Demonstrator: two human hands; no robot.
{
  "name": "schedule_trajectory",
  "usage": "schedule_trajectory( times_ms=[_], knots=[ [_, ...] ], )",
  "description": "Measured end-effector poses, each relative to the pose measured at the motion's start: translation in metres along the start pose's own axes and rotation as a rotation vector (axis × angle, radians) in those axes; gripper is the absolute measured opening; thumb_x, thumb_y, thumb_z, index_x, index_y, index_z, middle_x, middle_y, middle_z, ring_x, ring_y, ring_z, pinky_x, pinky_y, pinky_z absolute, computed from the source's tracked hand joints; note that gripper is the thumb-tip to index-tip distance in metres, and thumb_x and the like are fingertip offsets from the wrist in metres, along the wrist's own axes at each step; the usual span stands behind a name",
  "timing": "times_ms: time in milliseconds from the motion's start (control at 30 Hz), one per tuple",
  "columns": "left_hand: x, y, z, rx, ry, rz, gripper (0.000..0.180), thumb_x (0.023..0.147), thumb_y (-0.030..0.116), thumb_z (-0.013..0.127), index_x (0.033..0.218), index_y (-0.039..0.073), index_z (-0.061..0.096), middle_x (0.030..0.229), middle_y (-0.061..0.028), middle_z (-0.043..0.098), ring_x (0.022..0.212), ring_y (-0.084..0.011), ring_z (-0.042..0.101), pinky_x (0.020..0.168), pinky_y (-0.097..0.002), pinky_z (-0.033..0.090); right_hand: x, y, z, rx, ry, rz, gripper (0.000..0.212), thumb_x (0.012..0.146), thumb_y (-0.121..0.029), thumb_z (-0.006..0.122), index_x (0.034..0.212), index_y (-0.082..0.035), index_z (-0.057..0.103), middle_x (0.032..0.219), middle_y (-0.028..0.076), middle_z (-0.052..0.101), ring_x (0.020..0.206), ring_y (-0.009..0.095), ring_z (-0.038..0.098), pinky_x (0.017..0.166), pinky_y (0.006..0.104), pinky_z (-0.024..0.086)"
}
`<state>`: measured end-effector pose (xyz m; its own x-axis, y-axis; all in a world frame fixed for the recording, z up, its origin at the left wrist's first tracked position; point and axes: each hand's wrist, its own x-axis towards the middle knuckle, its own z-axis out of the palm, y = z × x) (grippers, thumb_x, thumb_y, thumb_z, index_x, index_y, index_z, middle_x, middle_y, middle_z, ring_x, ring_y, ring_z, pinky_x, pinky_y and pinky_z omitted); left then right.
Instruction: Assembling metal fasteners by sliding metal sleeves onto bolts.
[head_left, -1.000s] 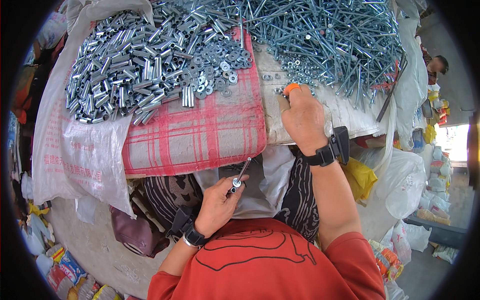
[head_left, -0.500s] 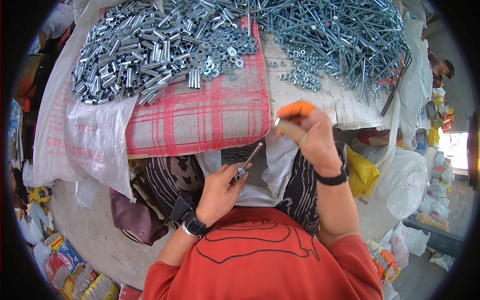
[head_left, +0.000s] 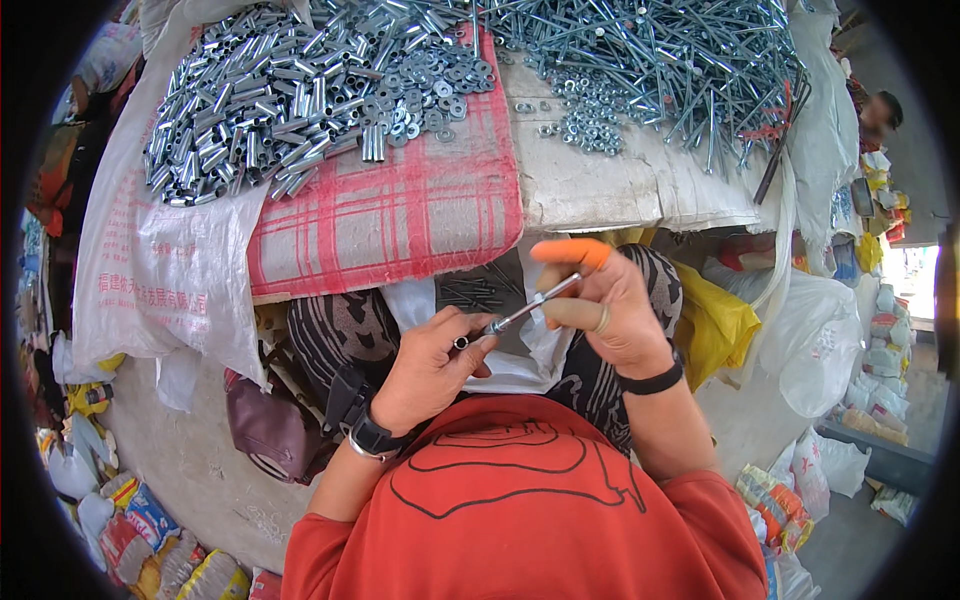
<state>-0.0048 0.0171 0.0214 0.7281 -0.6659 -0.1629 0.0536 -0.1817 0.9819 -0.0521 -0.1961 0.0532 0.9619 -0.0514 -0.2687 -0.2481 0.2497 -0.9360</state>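
Hands [head_left: 432,352] [head_left: 630,318] at one bolt [head_left: 518,314], tubes [head_left: 262,105] and nuts [head_left: 592,125] beyond.

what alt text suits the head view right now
A person's left-hand grip holds a slim metal rod, while the right-hand grip is at its far end. Beyond lie heaps of metal tubes, washers, nuts and long rods.

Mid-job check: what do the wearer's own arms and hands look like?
Short red sleeves leave both forearms bare. The left hand has a black wrist strap with a boxy black device, plus a silvery bracelet. The right hand has a black wristband, an orange index-finger cover and a pale thumb cover.
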Motion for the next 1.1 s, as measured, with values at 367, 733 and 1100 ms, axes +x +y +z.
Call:
schedule_trajectory(
  times_ms=[367, 733, 1100],
  knots=[
    [-0.005, 0.0, 0.012, -0.036, 0.268, 0.104, 0.011, 0.091, 0.007, 0.063, 0.088, 0.0, 0.055, 0.078, -0.0092, 0.063, 0.061, -0.0146, 0.068, 0.049, -0.0256, 0.048, -0.004, 0.014, 0.04, 0.072, -0.208, -0.163, 0.063, 0.089, -0.039, 0.065, 0.137, -0.001, 0.049, 0.132, 0.01, 0.048, 0.106, 0.015, 0.051, 0.091, 0.031, 0.042],
    [0.007, -0.001, -0.009, 0.133, 0.507, 0.022, 0.009, 0.094, 0.004, 0.057, 0.087, -0.001, 0.052, 0.074, -0.0059, 0.059, 0.06, -0.0165, 0.067, 0.051, -0.0274, 0.049, 0.009, 0.036, 0.036, 0.032, -0.258, -0.184, 0.079, 0.095, -0.064, 0.035, 0.143, -0.001, 0.039, 0.14, 0.01, 0.045, 0.125, 0.019, 0.041, 0.104, 0.0343, 0.033],
    [-0.004, -0.004, 0.003, -0.44, -0.019, -0.178, 0.008, 0.096, 0.005, 0.053, 0.094, -0.002, 0.052, 0.08, -0.0052, 0.058, 0.063, -0.0177, 0.068, 0.053, -0.0266, 0.051, 0.019, 0.028, 0.027, -0.027, -0.088, 0.016, 0.036, 0.089, -0.007, 0.064, 0.125, -0.003, 0.059, 0.117, 0.006, 0.056, 0.093, 0.013, 0.055, 0.083, 0.0256, 0.046]
  ],
)
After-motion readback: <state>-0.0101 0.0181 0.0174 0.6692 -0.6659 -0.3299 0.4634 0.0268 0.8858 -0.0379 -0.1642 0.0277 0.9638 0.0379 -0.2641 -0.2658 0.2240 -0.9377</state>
